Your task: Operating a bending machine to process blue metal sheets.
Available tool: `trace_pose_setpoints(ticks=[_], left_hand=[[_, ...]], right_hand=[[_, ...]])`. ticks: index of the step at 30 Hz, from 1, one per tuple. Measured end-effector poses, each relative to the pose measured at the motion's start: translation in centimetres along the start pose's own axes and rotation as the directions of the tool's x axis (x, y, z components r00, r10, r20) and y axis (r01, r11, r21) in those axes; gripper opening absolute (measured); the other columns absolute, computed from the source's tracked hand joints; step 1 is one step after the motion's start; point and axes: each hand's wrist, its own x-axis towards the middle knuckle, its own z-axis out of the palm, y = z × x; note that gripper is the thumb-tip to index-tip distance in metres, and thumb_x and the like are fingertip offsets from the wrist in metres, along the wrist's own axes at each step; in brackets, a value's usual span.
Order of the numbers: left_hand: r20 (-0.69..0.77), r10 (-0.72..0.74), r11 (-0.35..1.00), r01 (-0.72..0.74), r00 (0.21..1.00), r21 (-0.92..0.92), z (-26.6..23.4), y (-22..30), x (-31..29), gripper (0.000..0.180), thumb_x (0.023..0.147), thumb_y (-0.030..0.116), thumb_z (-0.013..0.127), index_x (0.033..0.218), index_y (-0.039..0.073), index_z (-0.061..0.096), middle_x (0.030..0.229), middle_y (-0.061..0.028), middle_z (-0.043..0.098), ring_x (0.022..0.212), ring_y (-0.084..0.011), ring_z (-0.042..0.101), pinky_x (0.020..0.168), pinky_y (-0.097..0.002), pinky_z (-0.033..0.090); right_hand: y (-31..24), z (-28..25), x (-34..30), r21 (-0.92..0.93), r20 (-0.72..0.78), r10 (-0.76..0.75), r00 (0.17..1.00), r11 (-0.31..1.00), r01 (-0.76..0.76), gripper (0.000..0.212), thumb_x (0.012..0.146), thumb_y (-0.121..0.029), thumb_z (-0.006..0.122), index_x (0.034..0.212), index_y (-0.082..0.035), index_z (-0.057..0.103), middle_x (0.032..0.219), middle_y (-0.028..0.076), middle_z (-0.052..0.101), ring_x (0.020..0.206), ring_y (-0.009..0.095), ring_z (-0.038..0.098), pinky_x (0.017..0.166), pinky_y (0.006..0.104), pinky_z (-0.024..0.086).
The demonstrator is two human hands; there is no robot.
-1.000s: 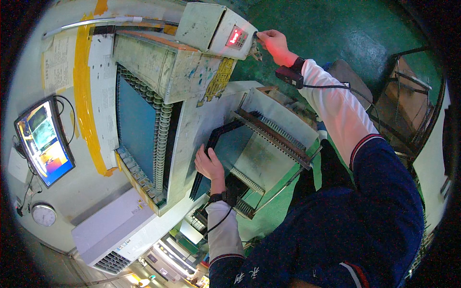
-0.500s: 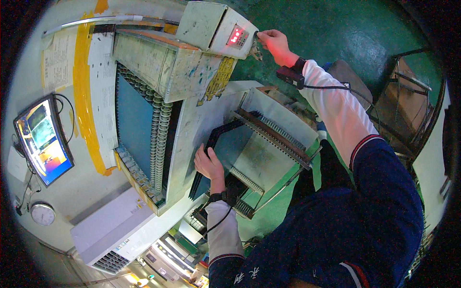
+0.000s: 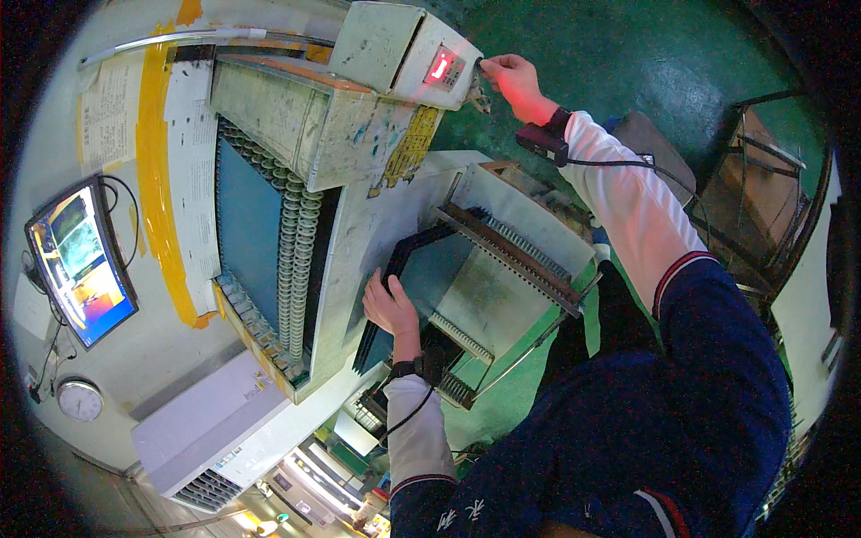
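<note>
My right hand (image 3: 517,88) reaches to the side of a pale control box (image 3: 381,49). Its thumb and fingers pinch a small dark knob (image 3: 480,66) there, partly hidden by the fingertips. A red lit display (image 3: 441,65) glows on the box face. My left hand (image 3: 391,307), fingers extended and apart, rests by the edge of dark panels (image 3: 430,264) standing in a slotted rack (image 3: 511,255); whether it touches them I cannot tell. Behind it, a large blue panel (image 3: 249,224) lies in the machine opening between rows of ringed rollers (image 3: 303,269).
At the left, a monitor (image 3: 82,260) and a round clock (image 3: 80,399) hang on the wall. A long pale casing with a vent (image 3: 211,430) sits below the machine. To the right stand a stool (image 3: 659,148) and a metal-framed cart with brown board (image 3: 749,202).
The red display reads differently from before. Both hands hold the same places.
</note>
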Motion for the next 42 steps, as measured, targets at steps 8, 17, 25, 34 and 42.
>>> trace_pose_setpoints(ticks=[8,17,25,34,42], left_hand=[[0.007,-0.008,1.000,0.008,1.000,-0.012,0.1,-0.3,-0.1,0.043,0.093,0.041,0.044,0.117,0.008,0.058,0.115,-0.0122,0.060,0.103,-0.0339,0.053,0.088,-0.0463,0.038],[0.009,-0.009,1.000,0.009,1.000,-0.019,0.0,-0.2,-0.1,0.043,0.092,0.041,0.044,0.117,0.008,0.058,0.115,-0.0128,0.060,0.104,-0.0343,0.053,0.088,-0.0467,0.039],[-0.009,0.007,1.000,-0.007,1.000,-0.016,0.2,-0.4,-0.1,0.044,0.093,0.042,0.043,0.116,0.008,0.058,0.114,-0.0130,0.060,0.102,-0.0345,0.054,0.087,-0.0466,0.039],[0.002,0.000,1.000,0.000,1.000,-0.014,0.1,-0.2,0.0,0.044,0.093,0.043,0.043,0.116,0.008,0.058,0.113,-0.0124,0.060,0.102,-0.0338,0.053,0.087,-0.0461,0.039],[-0.012,0.011,1.000,-0.011,1.000,0.006,0.0,0.0,-0.3,0.042,0.093,0.041,0.044,0.116,0.008,0.058,0.112,-0.0120,0.060,0.101,-0.0340,0.054,0.087,-0.0459,0.039]], right_hand=[[0.2,0.0,0.0,-0.019,-0.002,-0.020,1.000,1.000,0.020,0.027,0.078,-0.024,0.072,0.087,0.001,0.067,0.076,0.006,0.066,0.067,0.013,0.060,0.061,0.0283,0.048],[0.1,0.1,0.0,-0.009,0.004,-0.016,1.000,1.000,0.016,0.026,0.078,-0.023,0.071,0.086,0.001,0.067,0.076,0.006,0.066,0.067,0.013,0.060,0.061,0.0276,0.048],[-0.4,0.2,-0.4,0.001,0.000,-0.011,1.000,1.000,0.011,0.025,0.079,-0.023,0.071,0.087,0.001,0.066,0.076,0.006,0.066,0.067,0.012,0.060,0.060,0.0271,0.048],[-0.5,0.1,-0.5,-0.005,0.000,-0.011,1.000,1.000,0.011,0.025,0.079,-0.022,0.071,0.088,0.001,0.066,0.077,0.006,0.066,0.067,0.012,0.060,0.060,0.0271,0.047],[1.2,-1.8,-2.4,-0.075,0.024,0.012,1.000,0.997,-0.010,0.026,0.082,-0.023,0.070,0.097,-0.002,0.063,0.081,0.002,0.063,0.068,0.008,0.053,0.058,0.0230,0.042]])
